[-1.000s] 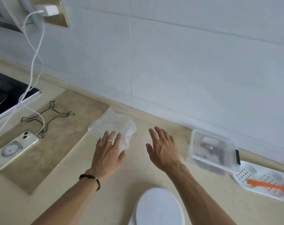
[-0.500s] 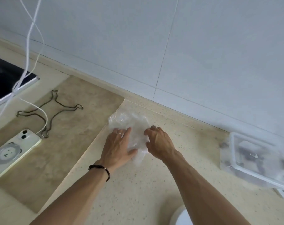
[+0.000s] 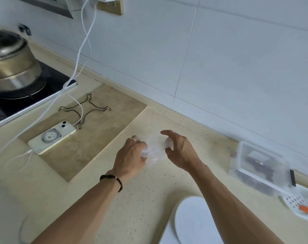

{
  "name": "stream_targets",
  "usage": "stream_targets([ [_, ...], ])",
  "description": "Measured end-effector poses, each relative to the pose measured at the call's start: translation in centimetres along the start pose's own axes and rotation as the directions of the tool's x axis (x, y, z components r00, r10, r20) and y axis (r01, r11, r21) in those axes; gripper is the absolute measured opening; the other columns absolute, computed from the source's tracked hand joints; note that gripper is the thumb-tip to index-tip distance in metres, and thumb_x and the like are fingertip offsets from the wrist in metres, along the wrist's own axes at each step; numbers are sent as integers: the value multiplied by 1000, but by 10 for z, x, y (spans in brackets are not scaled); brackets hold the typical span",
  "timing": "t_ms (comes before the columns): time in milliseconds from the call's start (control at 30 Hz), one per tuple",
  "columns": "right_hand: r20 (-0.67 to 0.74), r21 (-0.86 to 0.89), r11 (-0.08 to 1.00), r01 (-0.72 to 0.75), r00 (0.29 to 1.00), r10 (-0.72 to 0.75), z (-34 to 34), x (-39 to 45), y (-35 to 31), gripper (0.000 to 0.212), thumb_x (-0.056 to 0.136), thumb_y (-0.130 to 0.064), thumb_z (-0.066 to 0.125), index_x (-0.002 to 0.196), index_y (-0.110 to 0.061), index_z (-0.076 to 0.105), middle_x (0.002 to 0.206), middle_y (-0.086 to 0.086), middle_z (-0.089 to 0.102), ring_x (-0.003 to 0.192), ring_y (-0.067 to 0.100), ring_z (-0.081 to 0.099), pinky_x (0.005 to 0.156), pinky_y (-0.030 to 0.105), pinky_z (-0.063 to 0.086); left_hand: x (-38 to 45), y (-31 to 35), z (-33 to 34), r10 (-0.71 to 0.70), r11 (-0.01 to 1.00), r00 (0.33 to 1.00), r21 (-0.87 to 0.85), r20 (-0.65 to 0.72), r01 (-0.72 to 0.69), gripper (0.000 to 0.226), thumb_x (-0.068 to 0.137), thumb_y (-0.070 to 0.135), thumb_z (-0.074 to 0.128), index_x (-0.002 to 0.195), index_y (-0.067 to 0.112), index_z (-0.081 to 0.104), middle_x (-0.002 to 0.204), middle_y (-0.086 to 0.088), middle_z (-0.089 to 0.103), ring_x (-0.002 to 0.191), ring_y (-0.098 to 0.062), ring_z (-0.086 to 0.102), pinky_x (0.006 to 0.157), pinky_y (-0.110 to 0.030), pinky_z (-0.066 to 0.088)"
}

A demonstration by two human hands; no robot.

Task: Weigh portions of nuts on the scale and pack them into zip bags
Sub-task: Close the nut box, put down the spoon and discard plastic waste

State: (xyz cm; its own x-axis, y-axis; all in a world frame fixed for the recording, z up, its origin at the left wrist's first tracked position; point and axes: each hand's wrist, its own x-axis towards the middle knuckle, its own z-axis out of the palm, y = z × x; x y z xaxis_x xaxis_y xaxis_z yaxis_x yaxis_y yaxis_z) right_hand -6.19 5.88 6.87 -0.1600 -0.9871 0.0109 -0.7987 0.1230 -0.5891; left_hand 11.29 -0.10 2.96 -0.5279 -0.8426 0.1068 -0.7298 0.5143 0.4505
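Two hands on one bag.
The left hand (image 3: 132, 155) and right hand (image 3: 180, 149) pinch opposite ends of the clear bag (image 3: 154, 148) just above the desk (image 3: 149, 199), its length running left-right between them.

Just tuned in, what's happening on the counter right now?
A person holds a clear plastic bag between both hands above the counter: the left hand grips one side, the right hand pinches the other. No nuts are in the bag yet. The white scale sits bare near the bottom edge, and the lidded nut container waits at the right by the wall.
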Motion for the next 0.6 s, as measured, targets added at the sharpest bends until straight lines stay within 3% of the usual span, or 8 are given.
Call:
stream_targets([
  [100,75,17,999,51,996,-52,-2,-35,-12,60,87,-18,64,144,-25,45,132,0,52,112,20,58,90,25,46,-42,12,-17,-102,993,992,-68,-72,97,14,88,16,66,101,11,62,108,0,53,94,-20,56,66,-24,40],
  [200,158,105,989,103,980,-119,3,-70,-33,60,90,-26,62,146,-29,41,136,-3,48,116,16,54,90,17,35,-92,24,-34,-279,945,955,-206,-97,255,11,92,21,62,94,11,57,85,2,58,75,-23,56,61,-28,37],
  [300,211,217,967,134,961,-180,20,-103,-64,56,94,-22,56,147,-27,39,136,1,52,124,18,50,95,18,35,-143,35,-55,-508,745,860,-525,-47,411,16,91,16,58,78,14,50,73,1,51,62,-19,49,62,-30,45],
  [367,249,296,942,157,940,-234,35,-124,-89,57,95,-18,54,148,-28,36,138,1,52,126,18,49,98,18,35,-178,37,-72,-609,598,793,-667,-18,445,11,90,11,57,80,15,54,78,-2,56,64,-17,53,59,-28,49],
  [433,265,347,910,225,908,-326,52,-144,-116,60,92,-12,54,148,-29,37,133,0,56,119,16,52,96,18,38,-218,34,-90,-674,488,739,-744,10,456,5,86,10,60,86,15,57,80,-2,59,66,-15,56,52,-19,47],
  [533,318,382,880,283,854,-412,87,-170,-158,51,86,-4,56,133,-22,53,121,-3,64,109,15,60,92,16,44,-286,16,-116,-740,374,672,-808,35,455,13,80,15,68,90,16,61,86,-4,63,72,-15,61,57,-22,48],
  [600,382,374,882,287,819,-428,116,-190,-189,41,84,-6,59,123,-18,60,117,-1,67,108,19,63,95,27,49,-336,0,-132,-770,318,635,-826,62,466,23,79,23,70,100,17,64,94,-2,67,81,-15,65,63,-24,50],
])
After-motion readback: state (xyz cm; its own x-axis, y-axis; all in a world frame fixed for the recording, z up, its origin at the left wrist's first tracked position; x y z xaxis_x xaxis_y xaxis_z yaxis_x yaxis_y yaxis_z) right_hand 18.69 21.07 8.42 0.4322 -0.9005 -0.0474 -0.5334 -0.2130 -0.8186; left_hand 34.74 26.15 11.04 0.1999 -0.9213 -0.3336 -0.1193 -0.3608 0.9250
